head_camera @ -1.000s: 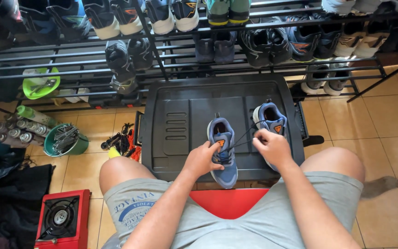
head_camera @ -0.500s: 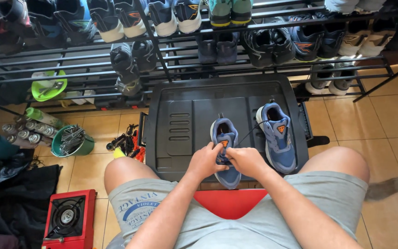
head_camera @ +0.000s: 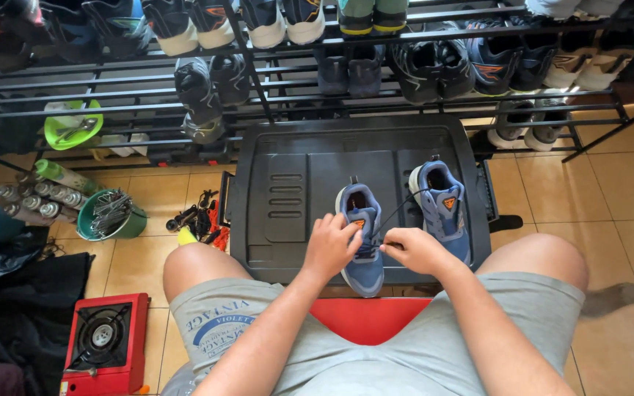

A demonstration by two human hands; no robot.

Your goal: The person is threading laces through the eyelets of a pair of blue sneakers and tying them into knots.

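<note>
Fingers of the right hand pinched on a dark lace, pulled out to the right of the near blue sneaker. Left hand curled, pressing down on that sneaker's laced tongue, fingertips right on the eyelets. Sneaker sitting toe-toward-body on a black plastic lid, second blue sneaker just beside it, right of the lace. Off left on the tile: red camp stove, green bucket of metal bits. Farther back, black metal shoe rack packed with pairs.
</note>
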